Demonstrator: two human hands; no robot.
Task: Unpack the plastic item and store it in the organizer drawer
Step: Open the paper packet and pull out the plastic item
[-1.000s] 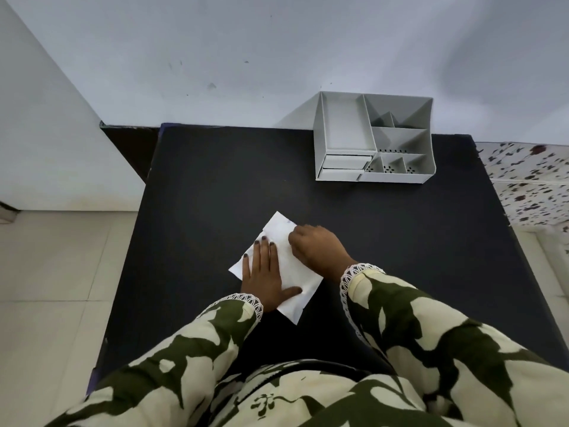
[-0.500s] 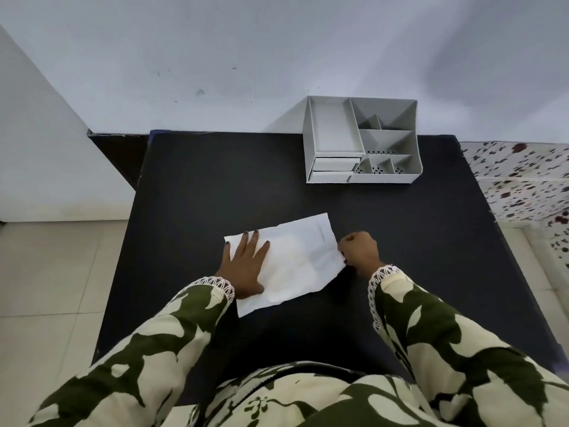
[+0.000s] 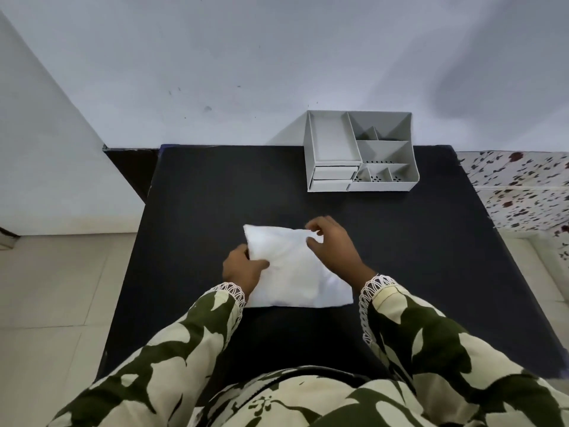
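A white plastic packet (image 3: pixel 295 269) lies on the black table (image 3: pixel 197 217) in front of me, its far end lifted off the surface. My left hand (image 3: pixel 243 268) grips its left edge, thumb on top. My right hand (image 3: pixel 334 241) pinches the packet's upper right corner between thumb and fingers. What is inside the packet is hidden. The grey organizer (image 3: pixel 360 151) stands at the table's far edge against the wall. Its two small drawers (image 3: pixel 334 178) at the front left are closed.
A white wall runs behind the table. To the right is a surface with a speckled red-and-white cover (image 3: pixel 520 186). Pale floor tiles (image 3: pixel 55 288) lie to the left, and a white cabinet side (image 3: pixel 46 167) stands at the far left.
The packet has been turned and its far end raised. My left hand went from pressing flat on it to gripping its left edge. My right hand moved from the right edge to the upper corner.
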